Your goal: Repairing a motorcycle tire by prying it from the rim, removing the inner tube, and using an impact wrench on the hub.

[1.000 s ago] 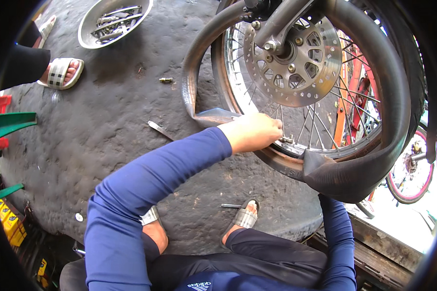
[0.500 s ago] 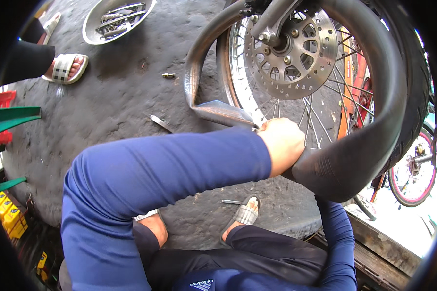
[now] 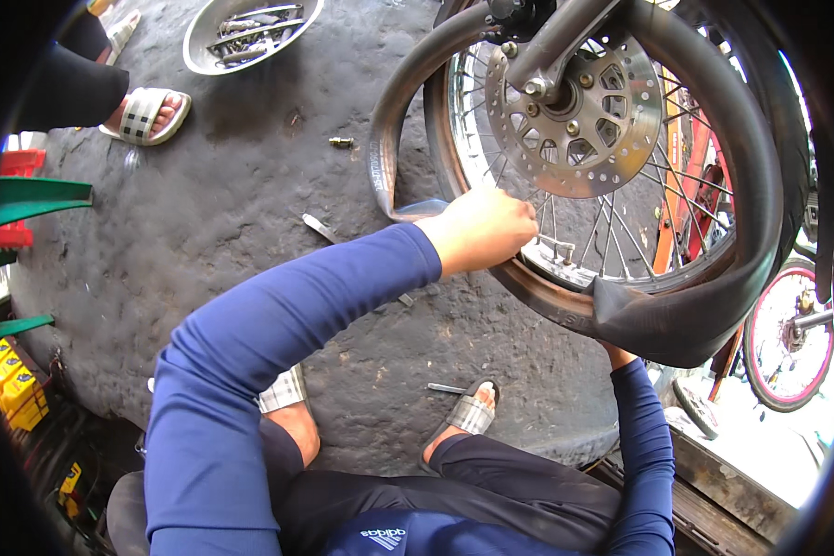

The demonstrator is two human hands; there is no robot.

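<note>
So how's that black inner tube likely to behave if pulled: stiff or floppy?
The inner tube will probably fold rather than hold its shape where it looks flattened and creased, beside the left hand. Its rounded right-hand stretch may hold some air, so that part could feel springier.

Your left arm (image 3: 283,301) is bent, left hand (image 3: 485,230) curled, fingertips out of sight; your right hand (image 3: 618,355) is mostly hidden.
</note>
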